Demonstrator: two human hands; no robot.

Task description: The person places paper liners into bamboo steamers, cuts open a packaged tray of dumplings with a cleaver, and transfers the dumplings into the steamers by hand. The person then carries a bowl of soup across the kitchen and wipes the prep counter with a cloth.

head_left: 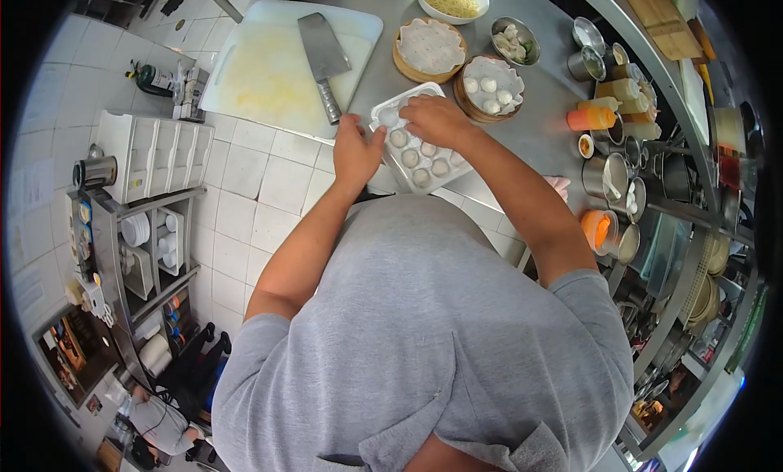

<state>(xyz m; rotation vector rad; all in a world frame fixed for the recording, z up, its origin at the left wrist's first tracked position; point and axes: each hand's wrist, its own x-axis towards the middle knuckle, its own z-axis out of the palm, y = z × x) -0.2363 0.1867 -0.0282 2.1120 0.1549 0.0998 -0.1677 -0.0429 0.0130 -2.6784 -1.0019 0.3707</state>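
Observation:
A white plastic tray (441,181) with round wells holds several pale dough balls (409,158) and overhangs the front edge of the counter. My left hand (357,152) is at the tray's left side, thumb against its edge and fingers curled; part of this grip is hidden. Over the tray's far end, my right hand (439,119) reaches down with bent fingers close together, and its fingertips are too covered to show what they pinch. Just beyond it stands a bamboo steamer (471,105) lined with white paper, with several white balls inside.
A second paper-lined steamer (431,48) stands behind. A cleaver (324,52) lies on a white cutting board (261,56), its handle close to my left hand. Bowls of yellow shreds (451,0) and pale pieces (512,43) stand farther back; sauce bottles (591,118) line the right.

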